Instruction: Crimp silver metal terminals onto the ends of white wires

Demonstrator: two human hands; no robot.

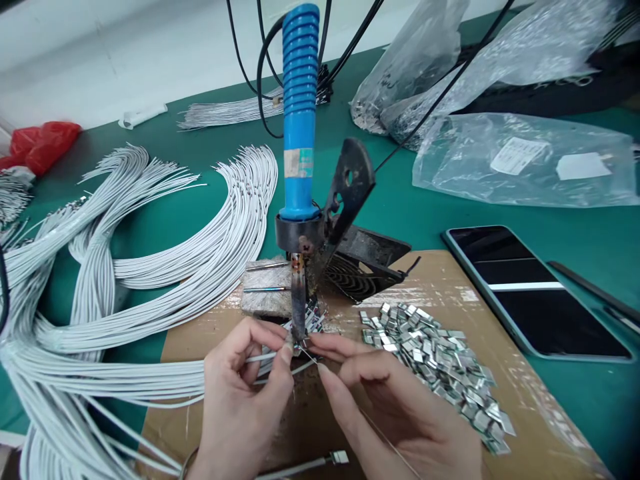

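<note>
A soldering iron with a blue ribbed handle (pixel 300 113) stands upright in a black metal stand (pixel 350 200), its tip (pixel 299 313) pointing down at a cardboard sheet (pixel 450 280). My left hand (pixel 240 400) pinches the end of a thin white wire (pixel 260 358) and holds it at the tip. My right hand (pixel 395 407) pinches a fine strand of solder wire (pixel 380 433) and brings its end to the same spot. Both hands meet just under the tip, where a small metal piece (pixel 303 345) sits.
A heap of small metal clips (pixel 440 360) lies right of the hands. Bundles of white wires (pixel 150 267) curve over the green mat on the left. A phone (pixel 530 287) lies on the right; plastic bags (pixel 525 160) sit behind it. A finished wire end (pixel 340 457) rests at the front.
</note>
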